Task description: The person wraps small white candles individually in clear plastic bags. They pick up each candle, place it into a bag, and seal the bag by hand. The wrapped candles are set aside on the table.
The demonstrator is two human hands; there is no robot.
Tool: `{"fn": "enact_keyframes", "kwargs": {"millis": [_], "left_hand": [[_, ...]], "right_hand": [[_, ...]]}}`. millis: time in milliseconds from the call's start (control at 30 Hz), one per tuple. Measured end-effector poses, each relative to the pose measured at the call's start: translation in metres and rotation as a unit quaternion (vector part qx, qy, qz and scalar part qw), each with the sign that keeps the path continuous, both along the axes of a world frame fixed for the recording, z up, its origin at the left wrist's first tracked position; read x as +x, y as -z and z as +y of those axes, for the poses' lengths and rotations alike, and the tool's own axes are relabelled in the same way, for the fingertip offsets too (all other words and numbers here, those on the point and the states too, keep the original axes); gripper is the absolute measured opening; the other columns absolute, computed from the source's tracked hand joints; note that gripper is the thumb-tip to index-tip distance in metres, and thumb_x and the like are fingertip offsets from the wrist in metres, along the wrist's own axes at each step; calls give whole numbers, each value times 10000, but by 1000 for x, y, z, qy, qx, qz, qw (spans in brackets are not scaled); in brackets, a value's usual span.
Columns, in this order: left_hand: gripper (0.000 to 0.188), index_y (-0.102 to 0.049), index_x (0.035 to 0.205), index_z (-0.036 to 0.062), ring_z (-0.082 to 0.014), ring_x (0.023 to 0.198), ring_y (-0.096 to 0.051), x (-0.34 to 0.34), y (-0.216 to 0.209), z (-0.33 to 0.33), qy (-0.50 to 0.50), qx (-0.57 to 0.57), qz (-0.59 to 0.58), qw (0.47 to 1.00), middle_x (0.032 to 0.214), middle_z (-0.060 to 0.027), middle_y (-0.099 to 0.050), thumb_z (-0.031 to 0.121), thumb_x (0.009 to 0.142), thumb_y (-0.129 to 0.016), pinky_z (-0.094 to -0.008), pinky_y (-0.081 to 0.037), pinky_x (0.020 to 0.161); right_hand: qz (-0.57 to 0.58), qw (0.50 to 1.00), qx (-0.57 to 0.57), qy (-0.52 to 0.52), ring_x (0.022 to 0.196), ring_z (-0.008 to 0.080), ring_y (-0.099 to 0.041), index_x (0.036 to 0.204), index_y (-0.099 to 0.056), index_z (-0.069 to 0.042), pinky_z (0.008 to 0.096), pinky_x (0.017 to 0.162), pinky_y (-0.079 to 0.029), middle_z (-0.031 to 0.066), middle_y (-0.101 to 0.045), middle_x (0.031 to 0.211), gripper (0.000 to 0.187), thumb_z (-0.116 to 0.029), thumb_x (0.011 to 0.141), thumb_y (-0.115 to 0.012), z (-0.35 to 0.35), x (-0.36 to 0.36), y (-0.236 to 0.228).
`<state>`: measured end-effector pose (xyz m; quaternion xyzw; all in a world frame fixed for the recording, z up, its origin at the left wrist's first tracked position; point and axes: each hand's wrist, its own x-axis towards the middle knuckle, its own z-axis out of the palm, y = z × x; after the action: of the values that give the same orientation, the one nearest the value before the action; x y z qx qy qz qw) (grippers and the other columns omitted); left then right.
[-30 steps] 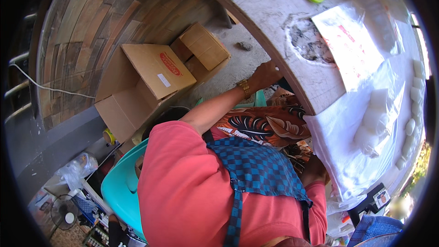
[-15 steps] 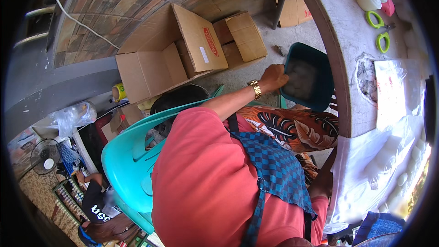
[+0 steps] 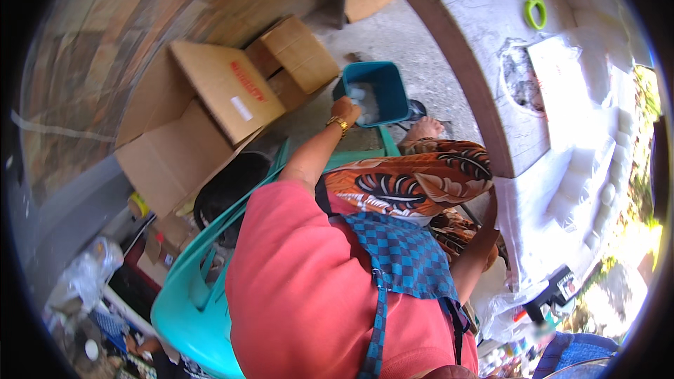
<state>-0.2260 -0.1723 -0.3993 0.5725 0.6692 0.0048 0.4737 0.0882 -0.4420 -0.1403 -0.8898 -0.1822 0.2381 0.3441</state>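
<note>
A teal plastic bin (image 3: pixel 390 78) stands low by the floor, left of the table, with several whitish lumps (image 3: pixel 364 102) inside. My left hand (image 3: pixel 345 108), a gold watch on its wrist, is closed on the bin's near-left rim. My right arm reaches forward at the table's edge; my right hand (image 3: pixel 493 212) is mostly hidden there, and its fingers do not show. Between my arms are my patterned trousers (image 3: pixel 414 175) and a blue checked apron (image 3: pixel 404 245). My foot (image 3: pixel 425 128) shows just right of the bin.
Open cardboard boxes (image 3: pixel 217 91) stand to the left of the bin. A turquoise plastic chair (image 3: pixel 186 323) is at my left side. On the right, the table (image 3: pixel 470 49) carries green-handled scissors (image 3: pixel 535 12), plastic sheeting and white rounded pieces. Another person's hand (image 3: pixel 132 344) shows at the lower left.
My left hand has carried the bin down and leftward, away from the table edge. Fingers of my right hand that showed beside the bin are now out of sight. The view has shifted right.
</note>
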Motion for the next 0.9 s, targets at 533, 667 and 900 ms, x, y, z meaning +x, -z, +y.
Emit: {"fn": "enact_keyframes", "kwargs": {"millis": [533, 667, 900], "left_hand": [[543, -513, 1250, -11, -469, 1170, -560, -29, 80, -43, -170, -105, -19, 980, 1237, -291, -595, 228, 773, -616, -505, -462, 987], [507, -561, 1194, 0, -464, 1145, -581, -17, 37, -18, -149, -123, 23, 981, 1203, -310, -603, 233, 746, -603, -501, -458, 1013], [283, -661, 948, -45, -452, 846, -653, -24, 14, 28, -204, -31, -85, 975, 966, -277, -686, 144, 780, -535, -494, -523, 778]], "right_hand": [[-8, 969, -136, -205, 972, 208, -663, 1204, -621, -31, 338, 874, -498, 116, -697, 1067, 268, -146, 981, -530, -1, -68, -66], [-23, 943, -157, -292, 996, 240, -663, 1201, -625, -35, 352, 866, -500, 125, -697, 1066, 257, -124, 982, -523, 25, -86, -81], [-107, 935, -189, -279, 944, 307, -683, 1150, -657, -37, 389, 850, -504, 176, -704, 1002, 245, -144, 960, -546, 17, -104, -108]]}}
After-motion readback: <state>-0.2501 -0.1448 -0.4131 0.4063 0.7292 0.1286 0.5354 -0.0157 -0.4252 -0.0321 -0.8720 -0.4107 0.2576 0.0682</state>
